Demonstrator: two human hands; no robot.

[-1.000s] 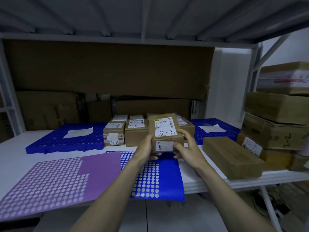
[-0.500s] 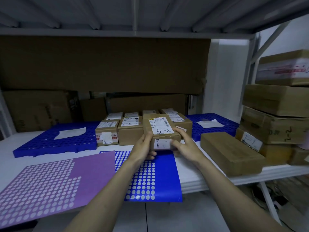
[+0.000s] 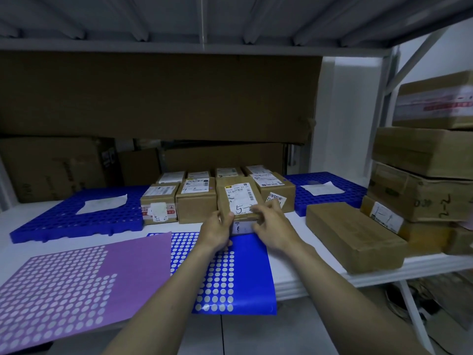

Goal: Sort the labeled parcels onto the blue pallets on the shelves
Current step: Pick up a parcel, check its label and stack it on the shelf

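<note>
The brown parcel [image 3: 236, 198] with a white label marked "5-" stands in the front row of small labeled parcels [image 3: 195, 201] at the middle of the shelf. My left hand [image 3: 217, 230] grips its left front corner, thumb on the top edge. My right hand [image 3: 272, 225] holds its right front edge, with fingers curled over the label and hiding the last digit. A blue pallet [image 3: 64, 221] with a white sheet lies to the left. Another blue pallet [image 3: 358, 187] lies at the back right.
A purple dotted sheet [image 3: 76, 278] and a blue dotted sheet [image 3: 243, 272] lie on the white shelf's front edge [image 3: 320, 285]. A long brown box [image 3: 353, 234] sits to the right, with a stack of large boxes [image 3: 422, 175] behind it. Big cartons [image 3: 153, 98] line the back.
Both hands have moved the parcel forward and down, from above the dotted sheet into the front row beside the other parcels. My right fingers now cover part of the label.
</note>
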